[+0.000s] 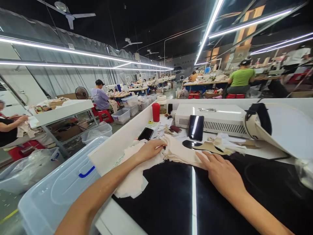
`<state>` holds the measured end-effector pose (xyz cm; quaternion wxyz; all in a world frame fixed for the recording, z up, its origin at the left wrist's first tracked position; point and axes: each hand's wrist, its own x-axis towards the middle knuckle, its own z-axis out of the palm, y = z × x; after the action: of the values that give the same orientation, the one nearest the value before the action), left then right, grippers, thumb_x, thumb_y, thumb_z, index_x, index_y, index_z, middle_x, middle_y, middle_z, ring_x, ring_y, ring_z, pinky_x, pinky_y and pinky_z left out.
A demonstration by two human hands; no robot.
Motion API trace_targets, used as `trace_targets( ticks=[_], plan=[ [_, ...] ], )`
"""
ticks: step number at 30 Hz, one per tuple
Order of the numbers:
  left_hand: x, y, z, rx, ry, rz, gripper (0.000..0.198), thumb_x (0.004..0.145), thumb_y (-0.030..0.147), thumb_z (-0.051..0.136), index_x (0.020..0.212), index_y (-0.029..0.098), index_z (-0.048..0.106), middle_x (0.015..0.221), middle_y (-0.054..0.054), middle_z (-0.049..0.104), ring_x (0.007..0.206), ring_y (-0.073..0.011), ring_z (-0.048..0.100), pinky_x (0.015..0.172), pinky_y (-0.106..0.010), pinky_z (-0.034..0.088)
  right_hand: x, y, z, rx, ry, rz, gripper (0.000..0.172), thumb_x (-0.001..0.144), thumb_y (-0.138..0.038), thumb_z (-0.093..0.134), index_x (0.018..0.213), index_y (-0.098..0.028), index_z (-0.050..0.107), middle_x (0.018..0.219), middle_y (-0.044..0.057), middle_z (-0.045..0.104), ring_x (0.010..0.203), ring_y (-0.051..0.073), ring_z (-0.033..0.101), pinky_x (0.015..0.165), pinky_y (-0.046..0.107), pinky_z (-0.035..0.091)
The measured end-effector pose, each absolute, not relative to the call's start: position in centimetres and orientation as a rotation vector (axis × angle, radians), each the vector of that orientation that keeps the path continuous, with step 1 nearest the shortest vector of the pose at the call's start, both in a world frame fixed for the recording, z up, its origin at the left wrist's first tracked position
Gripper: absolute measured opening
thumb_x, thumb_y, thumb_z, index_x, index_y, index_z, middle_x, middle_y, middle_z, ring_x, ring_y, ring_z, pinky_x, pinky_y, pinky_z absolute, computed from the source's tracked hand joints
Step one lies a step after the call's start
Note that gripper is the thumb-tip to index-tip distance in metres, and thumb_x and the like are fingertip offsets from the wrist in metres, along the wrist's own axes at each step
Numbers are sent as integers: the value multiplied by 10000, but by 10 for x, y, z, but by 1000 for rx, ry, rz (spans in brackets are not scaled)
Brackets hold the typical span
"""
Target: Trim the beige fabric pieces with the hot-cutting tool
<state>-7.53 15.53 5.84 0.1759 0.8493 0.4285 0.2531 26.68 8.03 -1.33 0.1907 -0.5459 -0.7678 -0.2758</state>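
Note:
A stack of cream fabric pieces [179, 150] lies at the far side of the glossy black work surface [168, 195]. My left hand [152, 149] pinches the stack's left end between thumb and fingers. At the other end, my right hand [221, 169] rests palm down with its fingers stretched out, fingertips touching the fabric's right edge. More cream pieces [132, 182] are spread under and beside my left forearm. Tan cut scraps [210, 147] lie just beyond my right hand.
Behind the fabric stand a dark phone-like device [196, 127], a white vented machine [212, 117] and a red cup [156, 112]. Another phone [146, 133] lies at left. A lidded plastic bin [58, 186] stands left of the table. People sit at sewing tables farther off.

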Motion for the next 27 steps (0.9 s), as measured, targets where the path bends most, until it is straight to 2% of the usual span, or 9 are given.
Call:
trace_targets(
  ticks=[2,4,7,11,18,24,27],
  plan=[
    [-96,150,69,2391,1362,712,302,1135,200,619,1289,248,874,1388,-63,865,1307,-262,798,1198,-365,593,267,66,-12,-1471,-2141,-808,719,904,117,557,1446,-251,850,1425,111,897,1265,343,845,947,437,706],
    [-117,142,76,2361,1528,676,263,1153,225,618,1225,219,871,1323,-86,865,1255,-283,801,1169,-409,612,265,50,-14,-1335,-2158,-863,712,904,111,528,1400,-270,866,1425,90,895,1237,323,855,916,428,704],
    [-140,126,77,2309,1711,545,170,1162,312,729,1159,176,832,1193,-84,842,1148,-275,806,1102,-477,657,257,28,-19,-1164,-2183,-827,676,928,84,472,1328,-278,880,1415,78,896,1201,301,873,884,426,709],
    [-141,110,64,2260,1814,403,324,1155,441,807,1329,170,775,1317,-97,795,1148,-261,798,1030,-483,703,247,6,-22,-1031,-2235,-716,564,998,-9,480,1276,-295,879,1395,78,904,1135,301,903,842,418,731],
    [-120,103,53,2231,1890,449,356,1164,431,791,1426,192,754,1451,-123,758,1251,-289,777,1087,-516,692,244,-23,-9,-880,-2305,-596,552,990,-1,491,1274,-302,856,1347,55,923,1026,254,928,816,364,742],
    [-125,99,62,2190,1865,560,316,1165,424,788,1378,191,771,1427,-117,768,1256,-288,773,1102,-518,683,242,-35,-16,-898,-2327,-505,591,948,41,481,1220,-315,866,1301,43,935,991,246,931,792,351,736],
    [-127,97,70,2154,1789,618,303,1161,429,793,1339,186,777,1387,-109,778,1231,-281,775,1092,-510,680,243,-39,-22,-936,-2355,-405,581,960,33,517,1224,-334,882,1322,46,932,1017,253,933,825,346,749]
  ],
)
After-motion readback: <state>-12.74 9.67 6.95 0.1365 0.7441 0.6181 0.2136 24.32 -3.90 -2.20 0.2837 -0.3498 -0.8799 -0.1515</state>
